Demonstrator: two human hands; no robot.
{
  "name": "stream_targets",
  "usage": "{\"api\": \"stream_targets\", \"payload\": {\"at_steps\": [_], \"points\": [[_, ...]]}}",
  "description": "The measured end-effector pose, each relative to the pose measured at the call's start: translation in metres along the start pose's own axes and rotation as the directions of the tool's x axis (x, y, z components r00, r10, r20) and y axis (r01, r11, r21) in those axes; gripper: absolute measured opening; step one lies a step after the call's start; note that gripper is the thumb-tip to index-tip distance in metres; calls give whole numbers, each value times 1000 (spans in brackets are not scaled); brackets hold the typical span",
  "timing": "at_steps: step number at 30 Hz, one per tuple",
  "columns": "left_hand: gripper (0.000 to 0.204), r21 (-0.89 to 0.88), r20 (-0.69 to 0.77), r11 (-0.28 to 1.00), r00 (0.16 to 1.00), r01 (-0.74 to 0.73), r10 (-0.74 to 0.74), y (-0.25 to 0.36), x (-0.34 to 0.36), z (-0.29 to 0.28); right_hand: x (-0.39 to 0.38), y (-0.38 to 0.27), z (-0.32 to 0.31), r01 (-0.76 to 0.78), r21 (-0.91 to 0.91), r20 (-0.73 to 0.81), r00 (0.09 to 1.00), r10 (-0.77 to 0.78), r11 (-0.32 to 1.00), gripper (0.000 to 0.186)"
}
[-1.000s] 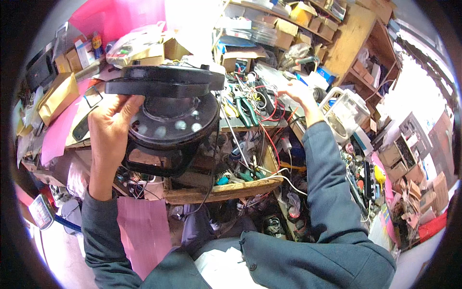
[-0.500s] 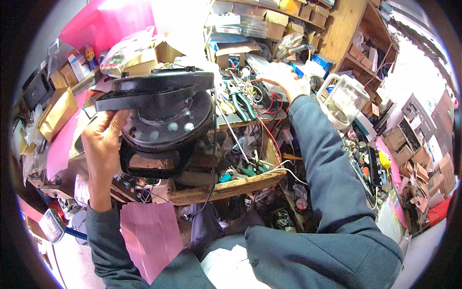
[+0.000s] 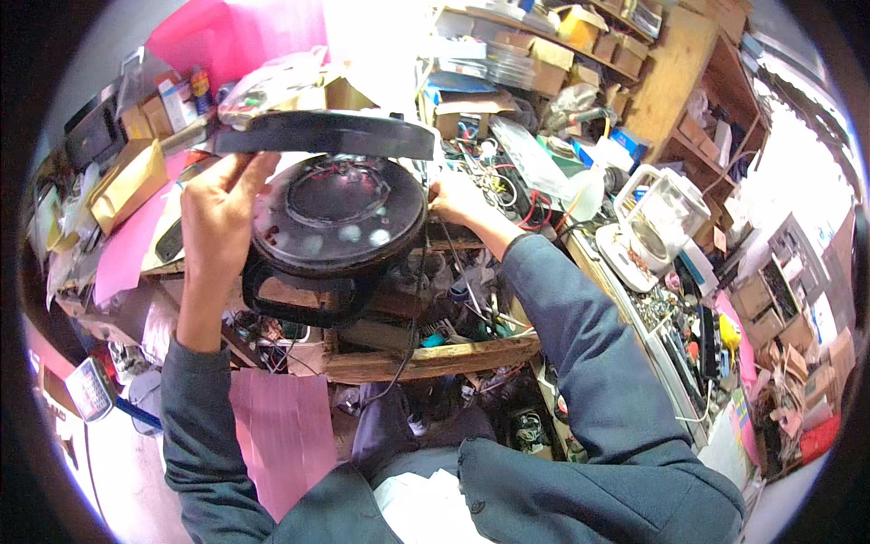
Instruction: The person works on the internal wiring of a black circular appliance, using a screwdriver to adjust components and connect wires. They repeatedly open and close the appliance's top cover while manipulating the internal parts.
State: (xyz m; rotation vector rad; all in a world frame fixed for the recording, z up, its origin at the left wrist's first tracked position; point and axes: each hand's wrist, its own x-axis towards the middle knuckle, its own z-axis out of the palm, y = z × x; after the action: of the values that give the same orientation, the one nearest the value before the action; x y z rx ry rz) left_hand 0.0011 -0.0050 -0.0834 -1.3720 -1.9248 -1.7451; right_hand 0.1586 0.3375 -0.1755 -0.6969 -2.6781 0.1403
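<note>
A black round appliance (image 3: 340, 238) stands in front of me, its disc-shaped face marked with pale spots and a raised ring. Above that face a black flat cover (image 3: 335, 136) is lifted clear, leaving a gap with wires inside. My left hand (image 3: 217, 204) pinches the cover's left end between thumb and fingers. At the appliance's right rim, my right hand (image 3: 458, 201) is closed with its fingertips against the edge; part of them is hidden behind it. A black cord (image 3: 412, 340) hangs down from the right side.
A wooden workbench edge (image 3: 430, 358) lies below the appliance. Loose wires and a clear plastic case (image 3: 535, 163) are to the right. A white kitchen appliance (image 3: 657, 222) stands farther right, near shelves of boxes. A pink sheet (image 3: 283, 444) hangs near my lap.
My right hand has come from the clutter at the right to the appliance's right rim. The cover is raised higher off the disc, still in my left hand. The view has shifted slightly.
</note>
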Motion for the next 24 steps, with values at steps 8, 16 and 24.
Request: {"api": "stream_targets", "payload": {"at_steps": [8,16,24], "points": [[41,63,17,998,1000,-21,20,4,19,-1,-2,-12,-7,90,-44,-52,994,-92,995,27],[41,125,9,992,1000,0,-1,11,19,-5,11,4,-9,161,-297,183,977,-109,941,31],[40,69,32,994,996,-88,86,16,28,4,22,92,13,155,-347,-86,977,-196,925,40]]}}
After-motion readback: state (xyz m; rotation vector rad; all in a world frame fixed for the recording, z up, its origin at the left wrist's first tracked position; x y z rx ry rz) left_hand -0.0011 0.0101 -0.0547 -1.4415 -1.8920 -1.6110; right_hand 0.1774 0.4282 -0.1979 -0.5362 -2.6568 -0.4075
